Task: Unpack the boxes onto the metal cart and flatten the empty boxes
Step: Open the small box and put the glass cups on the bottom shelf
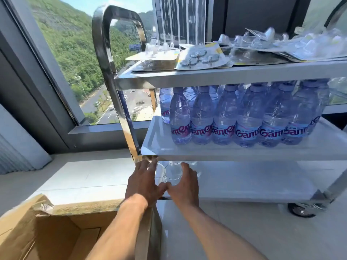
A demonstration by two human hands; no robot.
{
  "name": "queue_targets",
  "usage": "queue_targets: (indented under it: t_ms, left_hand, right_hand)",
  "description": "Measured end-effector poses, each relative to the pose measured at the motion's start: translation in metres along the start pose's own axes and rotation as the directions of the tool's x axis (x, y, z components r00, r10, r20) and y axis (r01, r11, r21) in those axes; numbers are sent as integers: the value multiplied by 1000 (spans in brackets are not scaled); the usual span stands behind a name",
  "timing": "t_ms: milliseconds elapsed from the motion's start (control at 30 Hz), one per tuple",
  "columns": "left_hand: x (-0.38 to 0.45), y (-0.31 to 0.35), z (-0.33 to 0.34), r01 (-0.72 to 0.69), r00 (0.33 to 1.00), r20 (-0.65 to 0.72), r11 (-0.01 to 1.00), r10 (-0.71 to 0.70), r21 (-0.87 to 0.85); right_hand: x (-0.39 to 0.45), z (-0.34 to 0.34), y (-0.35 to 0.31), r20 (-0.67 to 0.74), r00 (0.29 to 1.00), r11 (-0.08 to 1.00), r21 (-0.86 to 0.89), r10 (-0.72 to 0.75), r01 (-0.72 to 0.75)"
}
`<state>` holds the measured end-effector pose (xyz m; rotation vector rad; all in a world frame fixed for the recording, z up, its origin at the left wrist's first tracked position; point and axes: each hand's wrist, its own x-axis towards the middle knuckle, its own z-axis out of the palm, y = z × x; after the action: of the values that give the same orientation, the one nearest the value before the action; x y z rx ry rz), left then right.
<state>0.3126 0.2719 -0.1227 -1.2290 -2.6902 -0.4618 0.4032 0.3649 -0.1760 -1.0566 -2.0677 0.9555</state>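
A three-shelf metal cart point(231, 75) stands by the window. Two clear drinking glasses sit at the left end of its bottom shelf point(253, 184). My left hand point(142, 182) curls around the left glass point(160, 172). The right glass point(173, 173) is gripped by my right hand point(185, 184), with the thumb in front of it. An open cardboard box point(56, 233) stands at the lower left under my left forearm; the part of its inside that shows holds nothing.
Several water bottles point(240, 117) fill the middle shelf. Blister packs of hooks point(202, 57) and other clear packs cover the top shelf. The cart's handle point(105, 44) rises at the left, and a caster point(300, 210) shows at the right. White floor lies around the cart.
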Motion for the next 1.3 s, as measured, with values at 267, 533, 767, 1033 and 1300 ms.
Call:
queue_targets:
  t_ms: [267, 533, 767, 1033, 1300]
  left_hand:
    - [-4, 0, 30, -57, 997, -47, 997, 55, -43]
    - [2, 19, 64, 27, 991, -107, 915, -76, -402]
    - [25, 29, 96, 22, 994, -82, 876, -70, -482]
    - [38, 35, 112, 68, 994, -40, 880, -98, -470]
    - [39, 40, 118, 246, 958, 11, 798, -287, -550]
  right_hand:
    - [17, -7, 28, -130, 989, 997, 34, 70, -66]
    - [35, -12, 51, -173, 983, 997, -23, 65, -70]
    - [41, 1, 70, -204, 971, 992, 12, 126, -127]
    - [54, 5, 84, -149, 984, 995, 35, 102, -98]
    - [49, 13, 92, -127, 981, 989, 28, 149, -147]
